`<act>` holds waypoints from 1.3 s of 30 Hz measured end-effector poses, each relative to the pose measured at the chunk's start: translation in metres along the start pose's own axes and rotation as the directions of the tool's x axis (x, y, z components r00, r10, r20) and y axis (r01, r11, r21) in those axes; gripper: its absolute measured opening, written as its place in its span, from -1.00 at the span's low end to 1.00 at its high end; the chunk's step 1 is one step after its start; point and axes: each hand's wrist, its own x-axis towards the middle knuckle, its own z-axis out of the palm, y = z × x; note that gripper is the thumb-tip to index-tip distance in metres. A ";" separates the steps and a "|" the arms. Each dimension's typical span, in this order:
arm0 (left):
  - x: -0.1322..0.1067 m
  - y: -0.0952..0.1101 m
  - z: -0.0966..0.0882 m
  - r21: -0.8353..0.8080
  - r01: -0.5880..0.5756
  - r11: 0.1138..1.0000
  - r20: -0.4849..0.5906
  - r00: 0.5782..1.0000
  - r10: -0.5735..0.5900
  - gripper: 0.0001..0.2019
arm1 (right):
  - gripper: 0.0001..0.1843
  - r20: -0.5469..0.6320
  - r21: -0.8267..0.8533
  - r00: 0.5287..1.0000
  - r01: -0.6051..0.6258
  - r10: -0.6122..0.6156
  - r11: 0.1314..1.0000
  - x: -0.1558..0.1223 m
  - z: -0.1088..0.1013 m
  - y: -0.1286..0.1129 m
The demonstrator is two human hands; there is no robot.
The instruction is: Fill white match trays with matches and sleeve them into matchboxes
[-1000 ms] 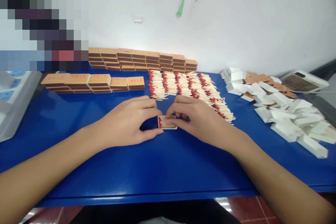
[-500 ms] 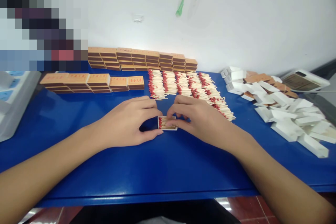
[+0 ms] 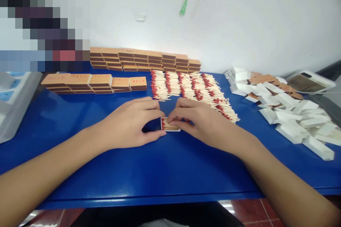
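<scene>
A small white matchbox tray (image 3: 174,130) sits on the blue table in front of me, with red-headed matches (image 3: 168,125) lying lengthwise in it, heads toward the left. My left hand (image 3: 138,122) grips the tray's left end between thumb and forefinger, one at each long side. From the right, my right hand (image 3: 190,115) reaches over the tray, thumb and forefinger pinched on the matches inside; its curled fingers hide part of the tray's right half. Just beyond both hands lie sorted bundles of loose matches (image 3: 173,83) in rows.
Closed matchboxes (image 3: 101,81) are stacked in a row at left, with a longer stack (image 3: 146,56) behind along the wall. White empty trays (image 3: 293,113) and brown sleeves (image 3: 262,79) are heaped at right. A pale plastic container (image 3: 20,113) stands at the left edge.
My right fingertips have shifted slightly left over the matches in the tray. The left hand keeps its hold on the tray's end.
</scene>
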 end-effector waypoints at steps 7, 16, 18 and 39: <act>0.000 -0.002 0.001 -0.008 0.003 1.000 -0.011 1.000 -0.003 -0.76 | -0.78 -0.030 -0.068 1.000 0.000 -0.002 0.998 0.000 0.001 -0.002; 0.000 -0.001 0.001 0.000 0.003 1.000 -0.014 1.000 -0.003 -0.77 | -0.75 -0.016 -0.051 1.000 0.026 -0.027 0.998 0.000 -0.001 0.000; 0.000 -0.001 0.001 0.001 0.008 1.000 -0.009 1.000 -0.008 -0.76 | -0.74 0.003 -0.045 0.999 0.035 -0.035 0.998 0.000 -0.001 0.000; 0.001 -0.001 0.000 0.006 0.006 1.000 0.004 1.000 -0.006 -0.75 | -0.87 -0.076 -0.038 0.997 0.020 -0.023 0.999 0.002 0.004 0.002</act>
